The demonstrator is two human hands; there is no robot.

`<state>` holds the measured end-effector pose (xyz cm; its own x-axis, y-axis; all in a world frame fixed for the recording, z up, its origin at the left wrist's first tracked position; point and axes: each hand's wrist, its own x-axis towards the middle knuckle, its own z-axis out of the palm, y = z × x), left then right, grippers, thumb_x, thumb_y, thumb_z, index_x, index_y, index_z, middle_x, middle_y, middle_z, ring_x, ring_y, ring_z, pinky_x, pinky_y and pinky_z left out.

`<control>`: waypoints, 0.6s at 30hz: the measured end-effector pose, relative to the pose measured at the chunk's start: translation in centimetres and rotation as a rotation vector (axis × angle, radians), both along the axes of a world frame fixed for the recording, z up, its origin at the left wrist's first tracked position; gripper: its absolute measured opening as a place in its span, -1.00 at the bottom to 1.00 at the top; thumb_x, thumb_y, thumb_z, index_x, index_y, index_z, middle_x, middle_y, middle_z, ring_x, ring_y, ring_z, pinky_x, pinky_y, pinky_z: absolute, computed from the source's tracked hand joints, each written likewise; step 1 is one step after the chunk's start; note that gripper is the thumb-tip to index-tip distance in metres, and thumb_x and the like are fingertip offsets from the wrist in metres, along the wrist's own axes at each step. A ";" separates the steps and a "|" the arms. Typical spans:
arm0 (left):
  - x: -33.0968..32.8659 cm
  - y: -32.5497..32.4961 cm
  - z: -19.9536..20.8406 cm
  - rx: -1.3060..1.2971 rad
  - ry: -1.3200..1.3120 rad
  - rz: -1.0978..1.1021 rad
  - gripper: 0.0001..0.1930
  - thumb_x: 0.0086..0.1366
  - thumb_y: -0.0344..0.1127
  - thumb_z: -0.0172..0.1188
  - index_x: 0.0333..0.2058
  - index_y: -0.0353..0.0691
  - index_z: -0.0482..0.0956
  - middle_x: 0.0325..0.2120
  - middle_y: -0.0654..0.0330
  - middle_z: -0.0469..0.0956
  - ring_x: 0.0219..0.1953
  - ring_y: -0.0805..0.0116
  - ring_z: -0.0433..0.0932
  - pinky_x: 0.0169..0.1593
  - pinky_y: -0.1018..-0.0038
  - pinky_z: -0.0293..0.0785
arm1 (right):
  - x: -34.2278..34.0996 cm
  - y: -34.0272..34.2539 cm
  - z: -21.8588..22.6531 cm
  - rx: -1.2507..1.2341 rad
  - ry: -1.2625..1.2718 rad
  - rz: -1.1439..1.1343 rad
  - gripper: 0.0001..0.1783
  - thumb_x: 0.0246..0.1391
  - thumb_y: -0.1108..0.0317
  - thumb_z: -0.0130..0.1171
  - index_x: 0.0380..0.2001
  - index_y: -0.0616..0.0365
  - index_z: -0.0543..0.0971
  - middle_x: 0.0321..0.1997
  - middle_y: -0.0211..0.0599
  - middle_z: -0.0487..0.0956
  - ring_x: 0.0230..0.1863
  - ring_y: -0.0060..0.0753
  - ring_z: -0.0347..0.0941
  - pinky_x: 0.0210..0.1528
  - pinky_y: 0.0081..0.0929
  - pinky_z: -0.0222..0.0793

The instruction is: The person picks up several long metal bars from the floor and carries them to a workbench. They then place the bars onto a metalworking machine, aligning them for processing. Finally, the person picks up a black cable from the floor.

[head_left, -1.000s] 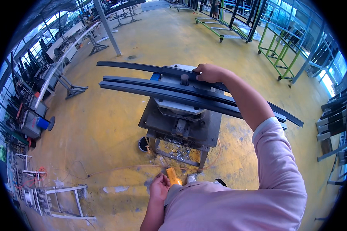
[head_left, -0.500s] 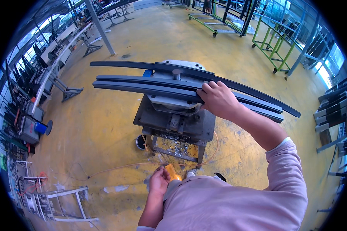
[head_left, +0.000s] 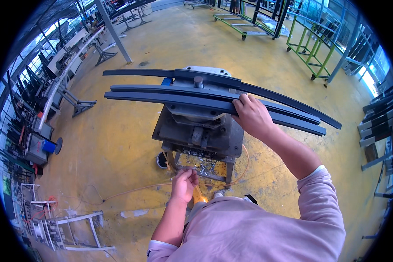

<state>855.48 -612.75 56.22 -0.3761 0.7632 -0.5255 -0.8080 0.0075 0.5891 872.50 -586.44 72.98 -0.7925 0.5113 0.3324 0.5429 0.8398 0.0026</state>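
**Desk editor:** What is going on at the centre of the frame?

**Photographer:** A person in a pink sleeve is leaning over a grey metal press machine [head_left: 196,131] on a yellow workshop floor [head_left: 118,144]. The right hand [head_left: 251,115] is gripping the nearest dark metal strip [head_left: 170,99], fingers curled over its edge just right of centre. The left hand [head_left: 183,183] is hanging low, near the bottom centre, fingers pinched together on something small and orange; I cannot tell what it is.

**Desk editor:** How many strips?

**Photographer:** Three long dark curved strips, lying side by side across the top of the machine, running from upper left to the right edge. One round peg [head_left: 198,81] is standing among them. Two hands, both the person's own. One blue drum [head_left: 49,146] is sitting at the far left.

**Desk editor:** Any risk worth noting?

**Photographer:** In my judgement, yes. The strips are overhanging the machine far on both sides, and only one hand is steadying them, so a pull off-centre could be tipping one to the floor. Fingers wrapped over the edge could be getting pinched between neighbouring strips. An orange cable [head_left: 131,191] is trailing by the feet, a tripping hazard.
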 end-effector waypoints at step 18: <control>-5.6 3.8 6.9 0.438 0.197 0.229 -0.67 0.42 -0.16 0.12 0.08 -0.10 0.43 -0.07 0.16 0.57 -0.10 0.28 0.59 -0.10 0.36 0.58 | 11.7 -8.0 -2.9 -0.059 0.022 0.043 -0.53 -0.07 0.27 0.36 -0.05 0.09 0.53 -0.31 -0.33 0.46 -0.27 -0.26 0.46 -0.17 -0.32 0.39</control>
